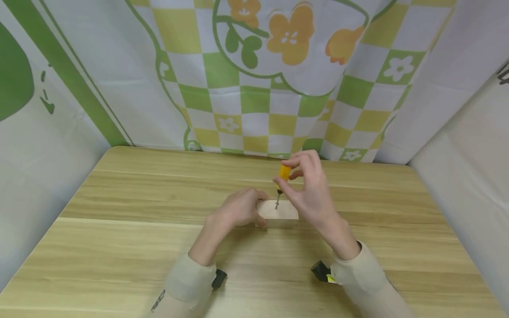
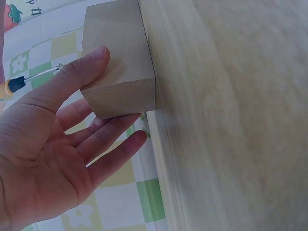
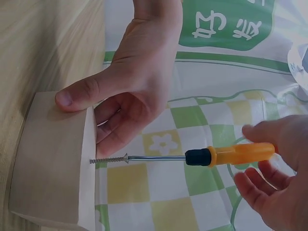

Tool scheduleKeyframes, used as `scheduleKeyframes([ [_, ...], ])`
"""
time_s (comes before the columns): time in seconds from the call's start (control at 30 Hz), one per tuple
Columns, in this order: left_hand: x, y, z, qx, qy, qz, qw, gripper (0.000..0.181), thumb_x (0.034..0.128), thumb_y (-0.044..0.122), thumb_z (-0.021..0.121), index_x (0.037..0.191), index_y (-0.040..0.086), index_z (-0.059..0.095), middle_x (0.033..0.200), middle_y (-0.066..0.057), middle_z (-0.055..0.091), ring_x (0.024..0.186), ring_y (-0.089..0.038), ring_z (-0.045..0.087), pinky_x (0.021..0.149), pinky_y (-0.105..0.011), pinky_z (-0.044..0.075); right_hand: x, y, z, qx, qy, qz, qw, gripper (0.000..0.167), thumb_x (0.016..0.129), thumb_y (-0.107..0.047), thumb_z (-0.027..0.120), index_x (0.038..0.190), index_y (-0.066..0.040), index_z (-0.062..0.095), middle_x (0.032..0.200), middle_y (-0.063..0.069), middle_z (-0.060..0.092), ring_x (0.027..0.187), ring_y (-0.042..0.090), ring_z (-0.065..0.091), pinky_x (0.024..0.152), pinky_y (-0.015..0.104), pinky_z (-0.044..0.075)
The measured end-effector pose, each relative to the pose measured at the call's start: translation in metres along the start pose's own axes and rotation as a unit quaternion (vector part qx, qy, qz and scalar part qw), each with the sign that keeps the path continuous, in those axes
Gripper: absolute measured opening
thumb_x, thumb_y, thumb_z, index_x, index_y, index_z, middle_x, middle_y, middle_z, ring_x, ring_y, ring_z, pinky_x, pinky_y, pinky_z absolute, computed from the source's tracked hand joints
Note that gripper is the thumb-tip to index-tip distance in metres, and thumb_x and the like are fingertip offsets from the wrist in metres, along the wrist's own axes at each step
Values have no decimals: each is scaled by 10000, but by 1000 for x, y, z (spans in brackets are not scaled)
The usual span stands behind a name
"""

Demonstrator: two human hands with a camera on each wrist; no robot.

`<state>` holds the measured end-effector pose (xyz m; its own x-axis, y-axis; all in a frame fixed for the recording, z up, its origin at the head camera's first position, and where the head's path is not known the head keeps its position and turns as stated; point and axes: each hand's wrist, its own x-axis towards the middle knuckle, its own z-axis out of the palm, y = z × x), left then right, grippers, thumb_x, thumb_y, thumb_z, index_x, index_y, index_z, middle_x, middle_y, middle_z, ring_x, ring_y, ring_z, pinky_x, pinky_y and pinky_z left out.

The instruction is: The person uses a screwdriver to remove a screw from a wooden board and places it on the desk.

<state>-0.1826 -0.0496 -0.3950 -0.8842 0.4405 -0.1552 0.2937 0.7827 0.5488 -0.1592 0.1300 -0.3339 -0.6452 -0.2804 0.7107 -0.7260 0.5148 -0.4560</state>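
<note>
A pale wooden block [image 1: 285, 213] lies on the table, its left end gripped by my left hand [image 1: 240, 208] with the thumb on the near side and fingers behind. A threaded screw [image 3: 109, 160] stands almost upright on the block's top face, most of its shank showing. The tip of a screwdriver [image 3: 198, 158] with an orange handle and black collar meets the screw's head. Above the block, my right hand [image 1: 312, 187] holds the handle lightly at its upper end between thumb and fingertips. The other right fingers are loosely bent, apart from the handle.
The wood-grain table [image 1: 131, 256] extends around the block on all sides. Behind its far edge hangs a checked, flowered curtain [image 1: 254, 101]. Dark wrist-worn devices [image 1: 320, 271] show beside both sleeves.
</note>
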Motion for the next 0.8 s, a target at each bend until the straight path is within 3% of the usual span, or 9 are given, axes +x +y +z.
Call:
scheduleKeyframes([
  [0.17, 0, 1, -1, 1, 1, 21, 10000, 585, 680, 244, 910, 1222, 179, 701, 1185, 5, 698, 936, -137, 599, 815, -330, 492, 1, 0, 0, -181, 102, -8, 9998, 322, 802, 82, 755, 1065, 35, 576, 1046, 166, 584, 853, 250, 597, 690, 303, 539],
  [0.47, 0, 2, -2, -11, -33, -35, 10000, 548, 669, 246, 914, 1179, 204, 718, 1085, 42, 706, 881, -125, 588, 787, -318, 476, 2, -5, -1, 109, -227, 283, 9993, 326, 814, 113, 694, 1112, 25, 594, 1059, 136, 653, 866, 223, 670, 773, 309, 576],
  [0.63, 0, 1, -1, 27, -39, -27, 10000, 519, 666, 242, 915, 1148, 213, 724, 1051, 55, 705, 868, -121, 584, 782, -318, 472, 2, -4, 1, 214, -61, 78, 9997, 342, 795, 57, 776, 1090, 27, 605, 1047, 134, 640, 875, 227, 673, 752, 318, 581],
  [0.8, 0, 1, -1, 58, -27, -18, 10000, 538, 663, 242, 915, 1165, 210, 723, 1082, 47, 709, 874, -118, 587, 778, -316, 476, 2, -3, 2, 133, 145, -102, 9998, 303, 801, 81, 758, 1060, 35, 607, 1034, 146, 608, 870, 229, 660, 725, 322, 587],
])
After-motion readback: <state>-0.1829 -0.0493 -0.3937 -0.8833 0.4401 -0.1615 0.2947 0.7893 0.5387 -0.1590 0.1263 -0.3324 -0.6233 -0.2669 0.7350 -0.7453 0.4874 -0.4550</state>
